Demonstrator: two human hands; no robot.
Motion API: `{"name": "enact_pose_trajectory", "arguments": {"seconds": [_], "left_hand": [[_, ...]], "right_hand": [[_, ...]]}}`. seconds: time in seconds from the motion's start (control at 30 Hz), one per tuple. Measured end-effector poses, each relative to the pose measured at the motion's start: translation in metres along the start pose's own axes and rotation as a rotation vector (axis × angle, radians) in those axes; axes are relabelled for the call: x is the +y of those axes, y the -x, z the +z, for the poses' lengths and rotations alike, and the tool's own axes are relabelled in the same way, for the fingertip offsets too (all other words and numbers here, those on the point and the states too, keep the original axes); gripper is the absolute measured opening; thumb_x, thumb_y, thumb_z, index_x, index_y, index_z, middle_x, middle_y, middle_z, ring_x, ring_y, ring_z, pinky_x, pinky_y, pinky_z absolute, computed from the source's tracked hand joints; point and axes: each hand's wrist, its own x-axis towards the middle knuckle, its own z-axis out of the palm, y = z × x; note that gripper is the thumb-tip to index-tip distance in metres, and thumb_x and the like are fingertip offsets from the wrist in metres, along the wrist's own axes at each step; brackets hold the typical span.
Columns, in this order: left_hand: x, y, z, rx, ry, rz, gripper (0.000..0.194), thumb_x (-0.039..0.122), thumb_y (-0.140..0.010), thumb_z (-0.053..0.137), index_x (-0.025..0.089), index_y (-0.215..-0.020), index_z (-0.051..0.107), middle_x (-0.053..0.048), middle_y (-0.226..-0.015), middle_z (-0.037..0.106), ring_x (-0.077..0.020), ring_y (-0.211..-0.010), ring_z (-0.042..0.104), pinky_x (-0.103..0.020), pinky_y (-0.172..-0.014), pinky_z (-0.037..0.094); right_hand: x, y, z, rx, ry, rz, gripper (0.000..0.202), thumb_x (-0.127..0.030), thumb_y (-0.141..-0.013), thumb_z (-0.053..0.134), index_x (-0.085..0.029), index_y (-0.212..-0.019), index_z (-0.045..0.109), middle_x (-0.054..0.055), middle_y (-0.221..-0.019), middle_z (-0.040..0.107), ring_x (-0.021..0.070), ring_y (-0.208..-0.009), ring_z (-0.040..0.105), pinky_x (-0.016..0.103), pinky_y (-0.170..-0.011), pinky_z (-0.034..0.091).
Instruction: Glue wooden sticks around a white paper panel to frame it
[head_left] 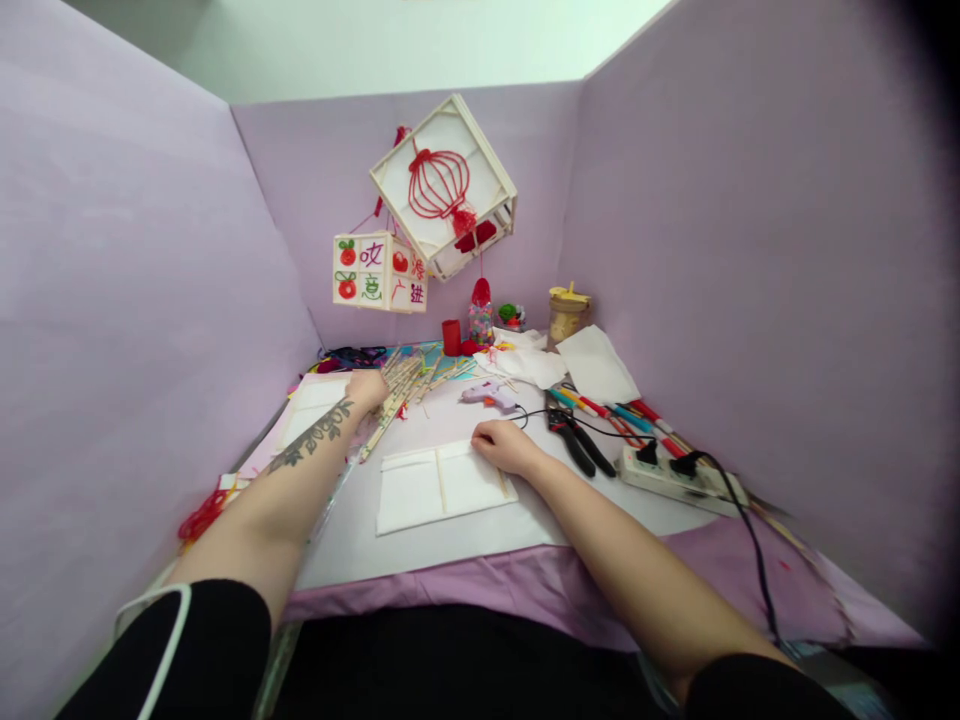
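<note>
My left hand [366, 390] reaches to the near left end of a loose pile of thin wooden sticks [401, 383]; its fingers are turned away and hidden, so whether it grips any stick does not show. My right hand [502, 446] is closed, its fingers curled at the upper right corner of a white paper panel [409, 492]. Whatever lies between those fingers is too small to make out. Thin wooden strips cross the panel, which lies flat in front of me. Partly behind my left forearm is a second white panel [321, 393].
A lilac glue gun [486, 393], black-handled pliers [577, 440] and a power strip [679, 478] with cords lie to the right. Two decorated box lanterns [442, 185] hang above the back. Red cord [202, 517] lies at left; a yellow-lidded cup [568, 315] stands at back right.
</note>
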Motion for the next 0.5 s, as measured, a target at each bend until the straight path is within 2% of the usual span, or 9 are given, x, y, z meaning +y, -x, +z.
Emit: {"name": "enact_pose_trajectory", "arguments": {"seconds": [0.1, 0.2, 0.3, 0.4, 0.5], "left_hand": [[0.022, 0.007, 0.017, 0.031, -0.024, 0.066, 0.026, 0.026, -0.079, 0.056, 0.015, -0.099, 0.068, -0.017, -0.111, 0.064, -0.0287, -0.108, 0.059, -0.032, -0.09, 0.045], [0.049, 0.008, 0.036, 0.005, -0.001, 0.124, 0.032, 0.032, -0.084, 0.05, 0.015, -0.107, 0.066, -0.016, -0.108, 0.067, -0.0265, -0.104, 0.061, -0.03, -0.088, 0.046], [0.065, 0.005, 0.047, -0.03, 0.016, 0.122, 0.032, 0.027, -0.083, 0.052, 0.012, -0.108, 0.065, -0.019, -0.11, 0.066, -0.027, -0.104, 0.062, -0.031, -0.085, 0.047], [0.068, 0.003, 0.046, -0.109, 0.029, 0.118, 0.024, 0.023, -0.081, 0.055, 0.011, -0.098, 0.067, -0.016, -0.099, 0.069, -0.0236, -0.094, 0.065, -0.03, -0.08, 0.049], [0.062, 0.003, 0.032, -0.173, 0.052, 0.136, 0.015, 0.023, -0.078, 0.06, 0.014, -0.086, 0.069, -0.01, -0.082, 0.071, -0.0204, -0.082, 0.066, -0.027, -0.073, 0.049]], "right_hand": [[-0.001, 0.0, 0.0, -0.005, 0.007, -0.007, 0.019, -0.018, -0.083, 0.052, -0.016, -0.085, 0.071, 0.006, -0.086, 0.071, 0.016, -0.079, 0.06, 0.024, -0.069, 0.037], [0.0, 0.001, 0.001, -0.009, 0.024, -0.017, 0.019, -0.018, -0.083, 0.052, -0.015, -0.085, 0.071, 0.006, -0.086, 0.07, 0.0157, -0.078, 0.06, 0.023, -0.069, 0.037], [0.001, 0.002, 0.001, -0.014, 0.037, -0.028, 0.02, -0.019, -0.084, 0.052, -0.016, -0.088, 0.071, 0.006, -0.088, 0.07, 0.0159, -0.081, 0.06, 0.023, -0.071, 0.038], [0.002, 0.003, 0.001, -0.025, 0.035, -0.038, 0.019, -0.02, -0.084, 0.053, -0.016, -0.088, 0.071, 0.006, -0.088, 0.069, 0.0161, -0.081, 0.059, 0.023, -0.072, 0.038], [0.002, 0.003, 0.0, -0.028, 0.017, -0.043, 0.017, -0.019, -0.083, 0.054, -0.015, -0.086, 0.071, 0.006, -0.086, 0.068, 0.016, -0.078, 0.058, 0.024, -0.071, 0.037]]}}
